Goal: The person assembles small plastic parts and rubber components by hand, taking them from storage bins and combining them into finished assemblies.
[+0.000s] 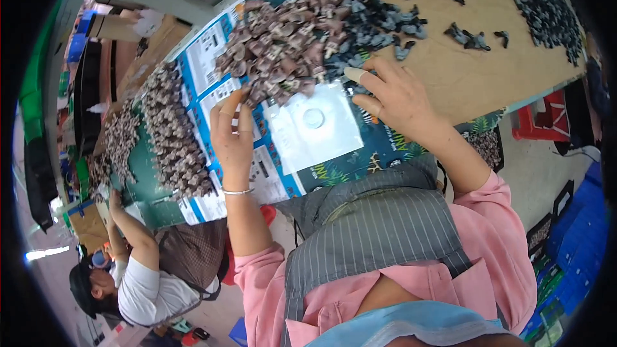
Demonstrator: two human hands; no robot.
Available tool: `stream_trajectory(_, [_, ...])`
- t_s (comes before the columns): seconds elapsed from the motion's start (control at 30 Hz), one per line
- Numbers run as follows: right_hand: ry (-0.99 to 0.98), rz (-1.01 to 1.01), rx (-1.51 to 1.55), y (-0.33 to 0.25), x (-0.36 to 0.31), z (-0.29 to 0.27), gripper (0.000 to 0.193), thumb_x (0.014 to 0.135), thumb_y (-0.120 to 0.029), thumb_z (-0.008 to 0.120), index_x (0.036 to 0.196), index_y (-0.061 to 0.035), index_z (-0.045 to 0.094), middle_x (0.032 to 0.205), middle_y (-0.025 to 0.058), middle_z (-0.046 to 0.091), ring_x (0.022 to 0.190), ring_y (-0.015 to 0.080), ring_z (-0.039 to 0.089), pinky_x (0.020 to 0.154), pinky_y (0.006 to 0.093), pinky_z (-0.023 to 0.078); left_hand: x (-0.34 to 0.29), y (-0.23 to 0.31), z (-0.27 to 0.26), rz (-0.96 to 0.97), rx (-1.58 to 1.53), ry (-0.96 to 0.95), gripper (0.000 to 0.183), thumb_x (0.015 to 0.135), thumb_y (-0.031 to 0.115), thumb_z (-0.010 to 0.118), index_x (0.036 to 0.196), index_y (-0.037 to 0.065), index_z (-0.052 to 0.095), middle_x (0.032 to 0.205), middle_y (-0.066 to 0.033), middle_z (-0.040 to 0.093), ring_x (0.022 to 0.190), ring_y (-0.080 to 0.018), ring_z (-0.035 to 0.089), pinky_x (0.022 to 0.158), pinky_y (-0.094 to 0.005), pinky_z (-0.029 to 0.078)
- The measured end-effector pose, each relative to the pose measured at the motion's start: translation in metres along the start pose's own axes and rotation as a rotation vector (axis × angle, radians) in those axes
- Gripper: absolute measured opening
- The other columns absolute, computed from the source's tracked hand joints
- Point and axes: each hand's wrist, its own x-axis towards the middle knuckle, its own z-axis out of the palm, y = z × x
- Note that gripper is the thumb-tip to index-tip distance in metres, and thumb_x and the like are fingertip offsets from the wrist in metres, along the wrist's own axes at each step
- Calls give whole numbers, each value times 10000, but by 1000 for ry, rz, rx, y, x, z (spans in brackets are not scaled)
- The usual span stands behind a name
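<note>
My left hand reaches up to the lower left edge of a heap of small pinkish-brown moulded parts. Its fingers are apart, with the fingertips close to the nearest parts; I make out nothing held. Pale finger covers sit on some fingers of both hands. Over at the right, my right hand has thumb and forefinger spread beside a heap of small dark blue-grey parts. Between my hands lies a clear plastic sheet or bag with a small round clear disc on it.
Printed sheets and brown board cover the table. More dark parts lie far right, and brown parts pile up on the left. A co-worker sits at lower left. A red stool or crate stands beyond the right edge.
</note>
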Motion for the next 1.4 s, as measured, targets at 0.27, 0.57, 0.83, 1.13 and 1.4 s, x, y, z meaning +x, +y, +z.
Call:
stream_trajectory(0.27, [-148, -77, -118, -21, 10, -3, 210, 812, -250, 696, 898, -91, 589, 880, 63, 544, 847, 259, 604, 696, 373, 470, -3, 7, 3, 13, 76, -36, 290, 848, 53, 695, 1137, 81, 678, 963, -113, 610, 819, -243, 630, 699, -330, 527])
stream_trajectory(0.57, [-255, -130, -135, -24, 16, -5, 151, 847, -248, 638, 876, -104, 600, 815, 62, 601, 769, 234, 656, 746, 377, 483, -13, 9, -5, 55, 43, -138, 243, 833, 3, 687, 1070, 56, 686, 993, -115, 603, 941, -291, 621, 786, -355, 512])
stream_trajectory(0.83, [23, 45, 284, -4, -4, 10, 184, 837, -223, 701, 917, -71, 634, 815, 61, 586, 698, 226, 616, 631, 364, 485, -25, 1, -3, 110, 124, -90, 324, 845, 36, 711, 1165, 71, 672, 959, -84, 598, 837, -182, 603, 678, -300, 501])
stream_trajectory(1.13, [27, 182, 546, 9, -35, -9, 202, 800, -71, 761, 944, -14, 632, 871, 93, 622, 696, 188, 614, 589, 310, 484, -37, -8, -2, -192, -193, -108, 409, 843, -4, 701, 1235, 90, 636, 1173, -87, 606, 1009, -150, 607, 778, -277, 505])
stream_trajectory(1.4, [-89, 25, 445, -2, -18, -22, 181, 795, -11, 756, 917, -18, 622, 886, 82, 619, 749, 201, 614, 618, 292, 474, -69, 9, -8, -694, -1130, 149, 436, 919, -20, 609, 1349, 7, 543, 1193, -84, 642, 969, -144, 633, 867, -261, 512])
